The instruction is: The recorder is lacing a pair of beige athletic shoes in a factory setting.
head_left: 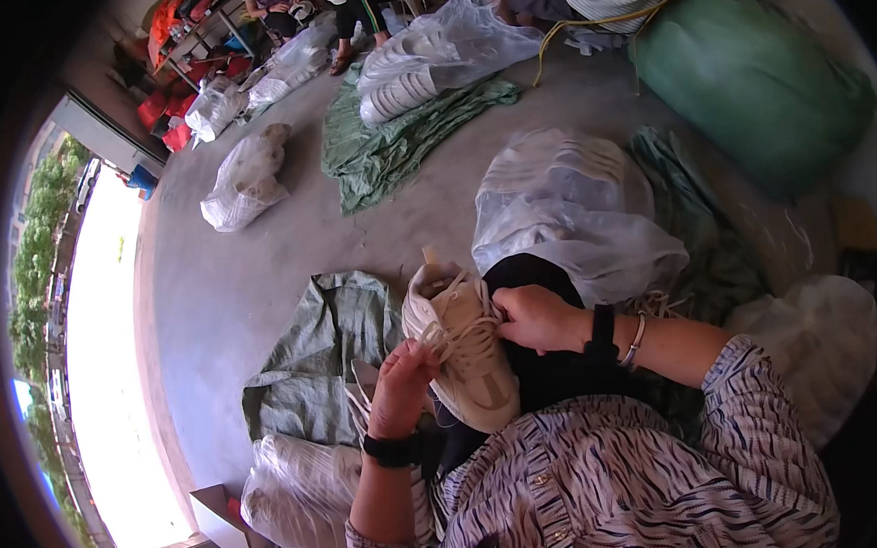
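Observation:
A cream and beige sneaker (pixel 471 367) rests on my lap, its toe pointing toward me and its opening away. White shoelaces (pixel 461 324) cross its tongue. My left hand (pixel 401 387) is closed at the shoe's left side, thumb and fingers pinching a shoelace. At the right side my right hand (pixel 545 318) is closed too, its fingertips on the lace by the eyelets, partly hidden by the hand itself. A pale tab (pixel 430 256) sticks up at the heel end.
Clear plastic bags of shoes lie around me: one ahead (pixel 564 203), one at lower left (pixel 301 495), one at right (pixel 809 344). Green woven sheeting (pixel 314 350) covers floor to my left. A big green sack (pixel 751 79) stands far right. Other people sit at the back.

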Motion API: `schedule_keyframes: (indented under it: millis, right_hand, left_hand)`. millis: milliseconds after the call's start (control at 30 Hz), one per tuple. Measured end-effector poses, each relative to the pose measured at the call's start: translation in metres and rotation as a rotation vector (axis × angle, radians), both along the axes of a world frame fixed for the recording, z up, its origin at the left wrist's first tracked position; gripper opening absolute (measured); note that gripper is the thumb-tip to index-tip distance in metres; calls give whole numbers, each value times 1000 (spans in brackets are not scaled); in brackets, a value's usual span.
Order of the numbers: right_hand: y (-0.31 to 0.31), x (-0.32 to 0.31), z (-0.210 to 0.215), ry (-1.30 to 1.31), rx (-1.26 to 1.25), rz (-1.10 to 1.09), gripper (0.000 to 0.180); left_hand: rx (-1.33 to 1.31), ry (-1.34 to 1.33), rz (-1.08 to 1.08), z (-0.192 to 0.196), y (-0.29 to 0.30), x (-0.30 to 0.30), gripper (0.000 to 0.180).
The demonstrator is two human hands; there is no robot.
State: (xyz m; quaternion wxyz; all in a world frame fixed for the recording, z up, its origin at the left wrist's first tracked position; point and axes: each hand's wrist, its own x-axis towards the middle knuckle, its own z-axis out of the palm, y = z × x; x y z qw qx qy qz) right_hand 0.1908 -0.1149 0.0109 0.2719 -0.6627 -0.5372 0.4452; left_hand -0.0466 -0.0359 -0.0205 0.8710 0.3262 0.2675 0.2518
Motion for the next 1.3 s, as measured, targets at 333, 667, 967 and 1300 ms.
schedule_keyframes:
  millis: [333,667,967,1300]
  right_hand:
    - [-10,57,0,433,-200,-123,22]
    - [14,4,-4,299,-272,51,22]
    - [24,8,-5,482,-204,247,25]
    - [32,-28,-12,547,161,312,32]
  left_hand:
    - [-23,53,67,6,-5,1,7]
    - [-18,59,130,9,-9,-2,14]
    - [31,97,229,18,-5,-30,24]
    - [306,484,-147,73,63,-25,42]
